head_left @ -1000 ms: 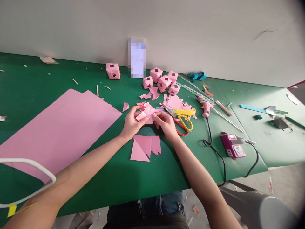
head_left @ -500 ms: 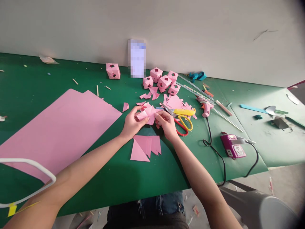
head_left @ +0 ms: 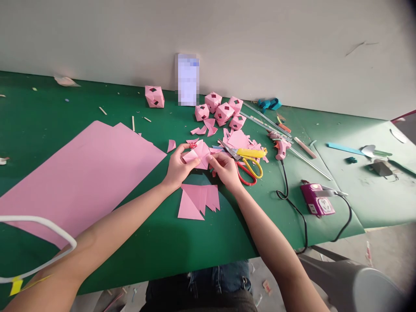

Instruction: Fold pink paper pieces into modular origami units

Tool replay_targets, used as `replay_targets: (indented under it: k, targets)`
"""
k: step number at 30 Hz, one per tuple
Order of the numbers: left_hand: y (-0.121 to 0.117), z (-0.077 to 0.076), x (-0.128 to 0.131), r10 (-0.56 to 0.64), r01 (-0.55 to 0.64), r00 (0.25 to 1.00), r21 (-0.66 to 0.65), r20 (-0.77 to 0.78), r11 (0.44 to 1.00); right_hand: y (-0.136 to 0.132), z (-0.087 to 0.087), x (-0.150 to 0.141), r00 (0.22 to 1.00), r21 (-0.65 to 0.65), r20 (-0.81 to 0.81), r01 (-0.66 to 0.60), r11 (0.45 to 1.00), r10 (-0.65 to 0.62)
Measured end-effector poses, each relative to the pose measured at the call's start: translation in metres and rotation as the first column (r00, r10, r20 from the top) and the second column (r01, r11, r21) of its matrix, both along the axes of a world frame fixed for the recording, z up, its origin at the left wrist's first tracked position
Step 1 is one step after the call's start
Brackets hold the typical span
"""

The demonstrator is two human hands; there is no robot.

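A folded piece of pink paper [head_left: 199,152] is held up between both hands above the table. My left hand [head_left: 178,167] is closed on its left side, thumb in front and fingers behind. At its lower right edge, my right hand [head_left: 225,170] pinches the paper between thumb and fingers. Flat pink paper pieces [head_left: 191,203] lie just below the hands. Scissors [head_left: 250,171] with red and yellow handles and a yellow utility knife [head_left: 251,153] rest right of my right hand. Pink paper scraps [head_left: 238,139] are heaped behind them.
Large pink sheets [head_left: 87,177] cover the left. Several folded pink paper balls [head_left: 223,113] sit at the back, near a phone [head_left: 187,80] against the wall. To the right are a pink glue gun [head_left: 280,145], clear glue sticks [head_left: 310,163], and a purple power socket [head_left: 317,199] with a black cord.
Both hands have shifted slightly left with the folded paper, which is now tilted a little differently. The things on the table have stayed in place.
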State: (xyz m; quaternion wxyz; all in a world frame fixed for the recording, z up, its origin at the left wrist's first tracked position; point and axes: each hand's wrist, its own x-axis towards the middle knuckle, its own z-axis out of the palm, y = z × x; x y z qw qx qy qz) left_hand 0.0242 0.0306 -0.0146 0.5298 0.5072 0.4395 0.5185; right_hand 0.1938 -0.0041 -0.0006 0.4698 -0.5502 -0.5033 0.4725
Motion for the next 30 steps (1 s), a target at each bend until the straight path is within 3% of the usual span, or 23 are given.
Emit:
replay_targets:
  k: [3, 9, 14, 19, 26, 30]
  targets:
    - [0.001, -0.0015, -0.0004, 0.018, -0.017, 1.0, 0.032, -0.022, 0.999, -0.0003, 0.0008, 0.0002, 0.998, -0.018, 0.026, -0.055, 0.998, 0.056]
    - [-0.0004, -0.0001, 0.0006, -0.001, 0.002, 1.0, 0.02, -0.007, 1.0, -0.0001, -0.001, -0.0019, 0.998, 0.068, 0.061, -0.029, 0.997, 0.025]
    - [-0.0001, -0.0008, 0.0005, 0.011, -0.01, 0.999, -0.016, 0.036, 1.0, 0.0002, -0.0004, -0.0007, 0.993, 0.022, 0.079, -0.09, 0.996, 0.088]
    - [-0.0001, -0.0012, 0.0008, 0.016, -0.013, 0.998, -0.04, 0.067, 0.999, 0.0008, -0.0023, 0.0006, 0.983, 0.111, 0.159, -0.109, 0.988, 0.091]
    - [0.0011, -0.002, 0.0009, 0.034, -0.03, 0.997, -0.055, 0.072, 0.998, -0.0002, -0.0021, 0.0007, 0.976, 0.061, 0.156, -0.165, 0.984, 0.154]
    - [0.0007, -0.0026, 0.001, 0.049, -0.044, 0.996, -0.059, 0.076, 0.997, -0.0007, -0.0052, -0.0008, 0.975, 0.134, 0.204, -0.117, 0.984, 0.088]
